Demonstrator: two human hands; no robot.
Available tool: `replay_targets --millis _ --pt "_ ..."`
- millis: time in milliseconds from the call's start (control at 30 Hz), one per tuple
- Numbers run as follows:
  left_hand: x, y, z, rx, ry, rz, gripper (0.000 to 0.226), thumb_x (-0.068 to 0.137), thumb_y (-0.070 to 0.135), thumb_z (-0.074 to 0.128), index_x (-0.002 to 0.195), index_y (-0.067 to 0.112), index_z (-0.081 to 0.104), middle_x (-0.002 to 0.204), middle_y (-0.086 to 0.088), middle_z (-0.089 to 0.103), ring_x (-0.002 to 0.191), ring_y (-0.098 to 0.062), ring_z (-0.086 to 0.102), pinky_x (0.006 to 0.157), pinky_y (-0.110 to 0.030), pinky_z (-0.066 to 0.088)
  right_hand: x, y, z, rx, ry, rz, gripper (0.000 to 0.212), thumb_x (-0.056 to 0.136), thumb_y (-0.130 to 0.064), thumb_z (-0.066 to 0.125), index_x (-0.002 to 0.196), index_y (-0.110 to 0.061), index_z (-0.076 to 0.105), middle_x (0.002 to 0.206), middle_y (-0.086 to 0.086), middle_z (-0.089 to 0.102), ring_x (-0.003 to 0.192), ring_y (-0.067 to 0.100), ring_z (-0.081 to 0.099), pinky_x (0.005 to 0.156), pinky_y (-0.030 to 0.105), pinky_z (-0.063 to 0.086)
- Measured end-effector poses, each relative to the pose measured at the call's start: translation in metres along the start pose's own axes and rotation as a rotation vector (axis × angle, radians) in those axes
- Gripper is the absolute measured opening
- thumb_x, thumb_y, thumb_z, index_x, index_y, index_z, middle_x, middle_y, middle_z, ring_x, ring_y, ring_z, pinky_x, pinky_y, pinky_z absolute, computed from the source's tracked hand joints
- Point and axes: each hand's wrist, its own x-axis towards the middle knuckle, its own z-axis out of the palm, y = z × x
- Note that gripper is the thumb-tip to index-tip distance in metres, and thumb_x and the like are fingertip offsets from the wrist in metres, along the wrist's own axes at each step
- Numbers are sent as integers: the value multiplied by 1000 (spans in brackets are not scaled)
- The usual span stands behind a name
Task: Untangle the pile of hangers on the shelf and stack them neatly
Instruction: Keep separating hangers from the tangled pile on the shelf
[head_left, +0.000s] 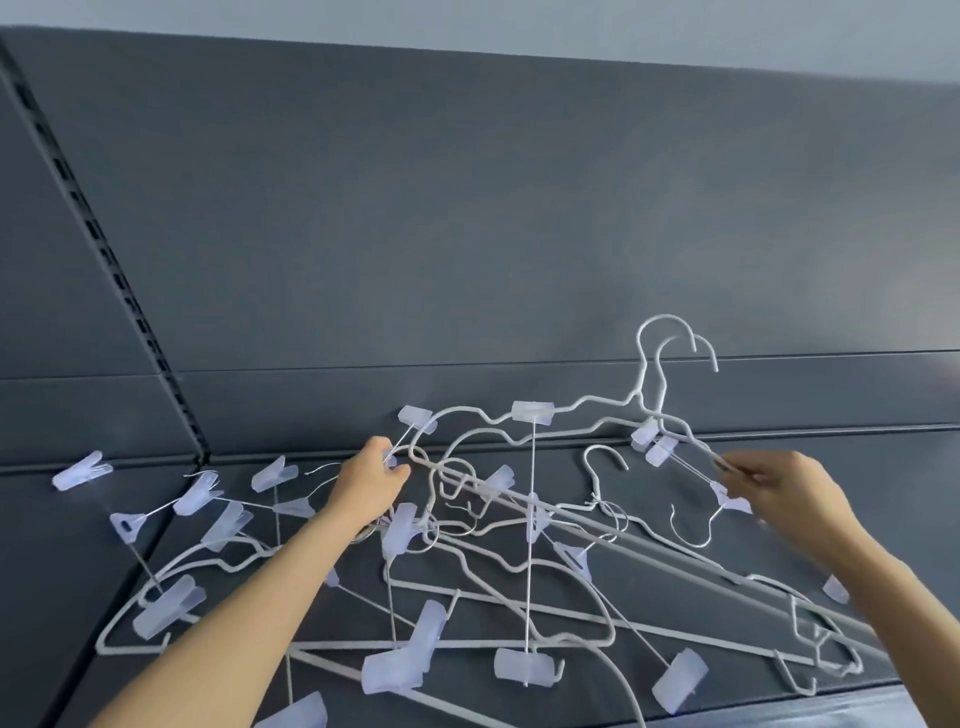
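Note:
A tangled pile of white wire hangers with pale translucent clips lies across the dark grey shelf. Two hangers are raised above the pile, their hooks up against the back panel. My left hand grips the left end of these raised hangers. My right hand pinches their thin wire on the right side, next to a clip. Clips dangle from the raised hangers on thin wires.
A dark grey back panel rises behind the shelf, with a slotted upright rail at the left. Loose clips lie at the far left of the shelf. The shelf's front edge runs along the bottom right.

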Motion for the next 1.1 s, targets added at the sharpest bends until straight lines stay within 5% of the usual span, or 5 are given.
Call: replay_targets --millis 200,533,633,867,1100 --pt "10 -16 -3 -177 79 -25 32 87 -4 38 95 5 67 83 -12 59 71 -27 48 49 -24 32 -1 8 1 58 93 41 15 86 -24 58 78 -18 70 58 2 61 59 25 41 61 33 42" --pt "5 3 4 301 311 233 32 90 6 43 120 10 57 116 -13 59 107 -33 50 90 -41 42 7 23 -7 289 186 -10 19 84 -15 63 85 -34 58 85 33 61 64 8 43 47 6 30" --pt "7 22 20 273 164 369 26 92 6 39 102 4 63 116 -12 62 106 -33 53 85 -39 45 3 22 -8 304 191 -34 23 84 -14 64 81 -36 59 82 34 61 62 4 40 47 6 31" --pt "18 31 44 372 -155 116 26 89 4 43 112 8 53 108 -13 61 99 -32 57 76 -38 46 -17 16 -23 439 201 -19 35 83 -5 64 73 -38 71 49 -24 61 41 2 42 40 6 32" --pt "30 29 36 338 -76 119 23 81 -4 42 91 14 52 108 -12 58 95 -30 53 69 -33 39 -14 19 -22 460 255 -46 61 82 -4 65 60 -61 62 59 -3 67 51 2 42 46 5 34"
